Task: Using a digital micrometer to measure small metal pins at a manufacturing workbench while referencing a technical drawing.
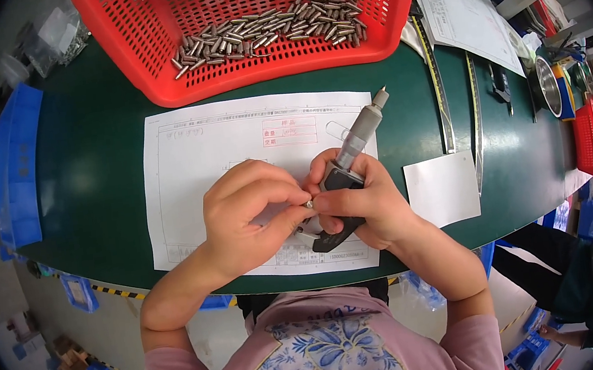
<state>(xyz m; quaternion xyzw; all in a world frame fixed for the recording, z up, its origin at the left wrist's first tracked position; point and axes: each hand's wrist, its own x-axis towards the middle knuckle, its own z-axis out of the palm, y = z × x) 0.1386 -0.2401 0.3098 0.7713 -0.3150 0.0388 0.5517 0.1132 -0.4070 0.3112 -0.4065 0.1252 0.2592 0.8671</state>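
The left hand (251,205) pinches a small, shiny metal bit (309,204), which sits between the two hands. The right hand (371,202) curls around a micrometer (348,153), smooth grey metal with a black body. The long micrometer slants, its thin tip pointing away and rightward from the grip; I can't tell which way the bit points. Flat paper (182,176) lies under the hands. Beyond them, a holey red plastic basket (160,83) holds smooth metal pins (271,28).
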